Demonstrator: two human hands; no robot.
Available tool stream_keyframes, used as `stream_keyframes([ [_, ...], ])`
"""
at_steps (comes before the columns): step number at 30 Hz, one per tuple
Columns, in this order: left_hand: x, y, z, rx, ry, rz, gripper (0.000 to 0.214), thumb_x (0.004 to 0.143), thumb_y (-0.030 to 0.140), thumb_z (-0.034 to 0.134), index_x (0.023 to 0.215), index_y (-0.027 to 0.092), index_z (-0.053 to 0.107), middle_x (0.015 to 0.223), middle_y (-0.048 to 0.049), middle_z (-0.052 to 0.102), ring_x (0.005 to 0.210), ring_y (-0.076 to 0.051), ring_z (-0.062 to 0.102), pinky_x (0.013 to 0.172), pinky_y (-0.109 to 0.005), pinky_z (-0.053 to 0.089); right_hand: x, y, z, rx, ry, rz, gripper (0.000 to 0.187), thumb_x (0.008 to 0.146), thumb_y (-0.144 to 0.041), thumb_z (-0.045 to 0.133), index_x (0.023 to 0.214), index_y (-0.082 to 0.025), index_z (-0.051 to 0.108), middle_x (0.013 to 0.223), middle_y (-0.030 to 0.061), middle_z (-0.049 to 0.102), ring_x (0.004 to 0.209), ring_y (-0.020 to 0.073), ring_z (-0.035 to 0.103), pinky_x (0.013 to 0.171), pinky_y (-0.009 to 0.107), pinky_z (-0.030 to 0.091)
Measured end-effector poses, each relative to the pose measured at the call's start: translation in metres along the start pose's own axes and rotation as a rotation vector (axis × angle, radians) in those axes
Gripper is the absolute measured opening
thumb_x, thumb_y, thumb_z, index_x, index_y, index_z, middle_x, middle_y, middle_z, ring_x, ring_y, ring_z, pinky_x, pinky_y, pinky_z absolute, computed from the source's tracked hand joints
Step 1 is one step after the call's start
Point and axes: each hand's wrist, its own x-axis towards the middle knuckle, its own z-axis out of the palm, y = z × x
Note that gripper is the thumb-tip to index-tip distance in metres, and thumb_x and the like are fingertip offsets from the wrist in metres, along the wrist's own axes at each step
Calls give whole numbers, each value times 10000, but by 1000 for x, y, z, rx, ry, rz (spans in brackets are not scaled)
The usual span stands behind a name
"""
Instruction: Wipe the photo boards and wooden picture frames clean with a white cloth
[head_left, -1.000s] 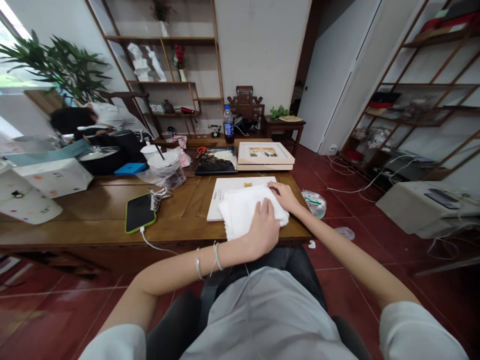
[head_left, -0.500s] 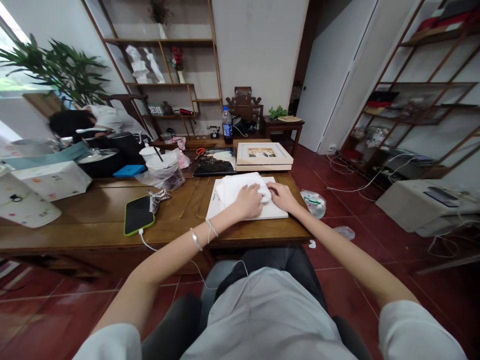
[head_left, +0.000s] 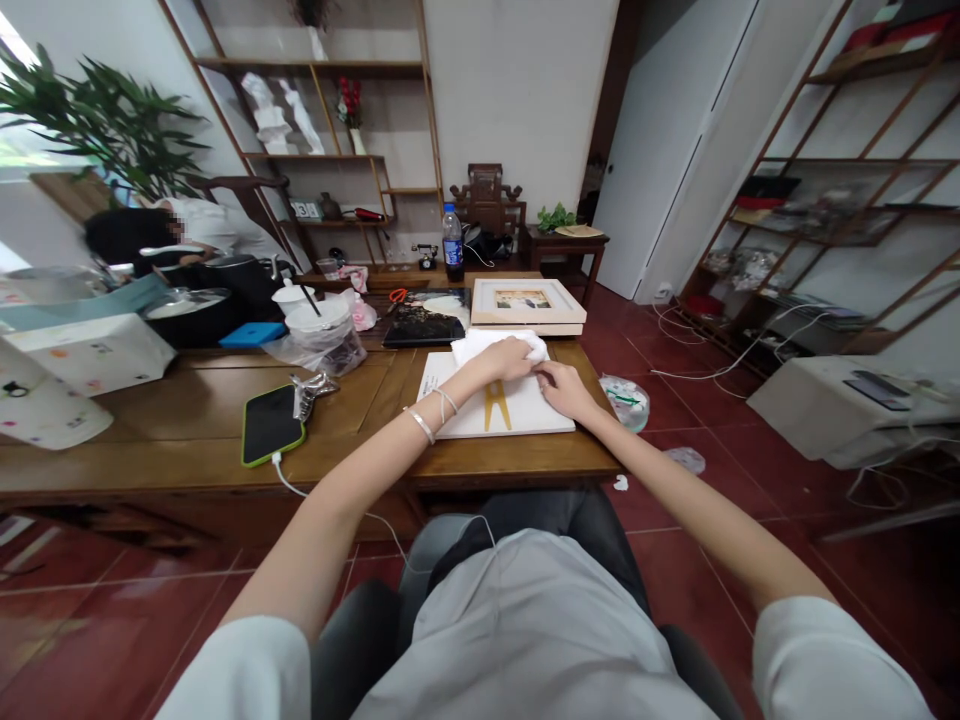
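On the wooden table before me lies a flat white board with a tall yellow A-like shape on it and small dark print near its left edge. My left hand is closed on a folded white cloth along the board's far side. The cloth looks soft, and its near edge is partly under my fingers. My right hand rests at the board's right side, its fingers curled together close to the cloth's corner. Whatever those fingertips hold, if anything, is hidden.
Behind the board are a framed picture, a dark panel and a cola bottle. A green-edged phone on a cable lies left, near a bagged cup. A round clear container stands off the table's right edge. Another person bends at far left.
My left hand has moved away from me with the white cloth, uncovering the yellow shape on the board. My right hand stays at the board's right side, its fingers more curled.
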Motion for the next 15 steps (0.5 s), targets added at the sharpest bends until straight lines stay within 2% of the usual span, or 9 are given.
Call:
stream_keyframes([
  [3, -15, -2, 1, 49, -12, -29, 283, 846, 201, 417, 976, 108, 651, 998, -145, 665, 943, -250, 617, 770, -307, 467, -1, 2, 2, 13, 20, -11, 350, 759, -43, 434, 993, -164, 663, 1013, 75, 692, 919, 204, 623, 854, 305, 447],
  [5, -29, 4, 5, 79, -17, -38, 270, 824, 168, 439, 964, 106, 662, 999, -149, 659, 943, -247, 616, 795, -316, 463, -1, 4, 3, 20, 35, -19, 341, 751, -46, 438, 986, -155, 660, 1020, 82, 689, 928, 206, 624, 871, 314, 445],
  [8, -59, 29, 14, 121, 11, -5, 277, 791, 141, 470, 980, 111, 670, 1110, -167, 611, 1025, -257, 579, 883, -361, 430, -1, 7, 4, 26, 32, -42, 332, 747, -51, 439, 965, -164, 662, 1010, 75, 689, 925, 207, 627, 879, 326, 447],
  [11, -97, 62, 22, 207, 120, 106, 281, 794, 159, 464, 957, 103, 686, 1246, -209, 526, 1201, -313, 451, 953, -447, 380, 0, 8, 4, 25, 24, -39, 337, 745, -48, 440, 961, -169, 668, 1026, 76, 687, 960, 210, 623, 894, 333, 447],
  [13, -122, 78, 23, 194, 126, 149, 266, 788, 183, 484, 939, 121, 694, 1310, -199, 482, 1248, -318, 404, 981, -466, 355, 0, 8, 4, 25, 27, -13, 344, 747, -47, 446, 981, -168, 668, 1059, 81, 681, 1011, 214, 612, 927, 346, 435],
  [15, -140, 86, 21, 162, 117, 201, 265, 788, 199, 485, 926, 128, 699, 1353, -194, 447, 1271, -326, 379, 998, -491, 336, 0, 8, 4, 31, 31, 6, 354, 745, -46, 457, 1001, -172, 667, 1089, 82, 673, 1042, 217, 603, 955, 361, 423],
])
